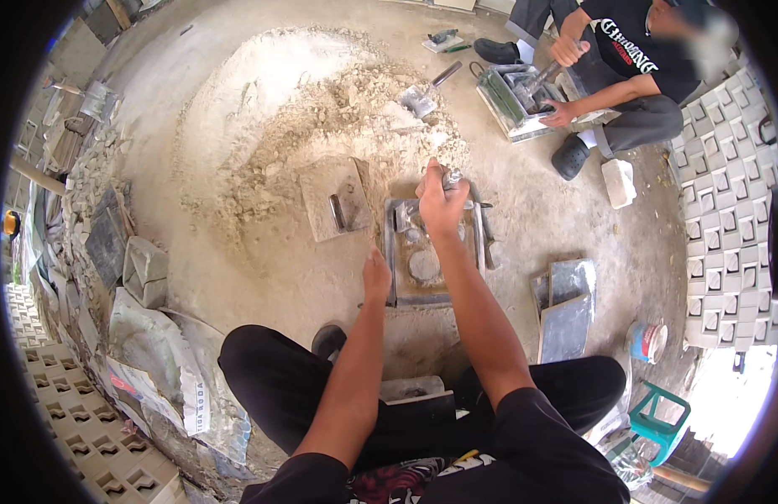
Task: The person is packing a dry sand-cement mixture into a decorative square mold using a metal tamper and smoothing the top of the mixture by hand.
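We've got the right hand [440,202] fisted round a small metal tool [453,177] over the steel block mold [431,252], which sits on the ground btw our knees and the sand pile [322,109]. Left hand [376,275] rests loosely open on its left rail. Mold's prob heavy and stiff w/ gritty mix inside, so grab the side rails.

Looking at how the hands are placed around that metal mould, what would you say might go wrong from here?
The left hand rests on the metal mould's rim while the right hand grips a metal tool above it: a slip might catch the fingers. The loose mortar heap is dusty, and both hands are bare.
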A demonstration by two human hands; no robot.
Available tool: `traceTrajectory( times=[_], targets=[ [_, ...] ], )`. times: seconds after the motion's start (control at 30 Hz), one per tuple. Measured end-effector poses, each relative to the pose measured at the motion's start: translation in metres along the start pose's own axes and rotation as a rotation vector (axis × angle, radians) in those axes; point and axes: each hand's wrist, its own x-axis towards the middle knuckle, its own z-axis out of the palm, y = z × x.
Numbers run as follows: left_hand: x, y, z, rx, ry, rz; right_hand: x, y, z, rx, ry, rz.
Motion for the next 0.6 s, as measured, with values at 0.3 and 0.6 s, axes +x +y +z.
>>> traceTrajectory(
  times=[0.3, 0.6],
  targets=[
    [-0.003, -0.028, 0.022, 0.089, 0.350, 0.075, -0.001, -0.033, 0.015, 0.012, -0.106, 0.078],
    [-0.009, 0.018, 0.016, 0.075, 0.319, -0.221, 0.002, -0.025, -0.003, 0.024, -0.017, 0.004]
  ],
)
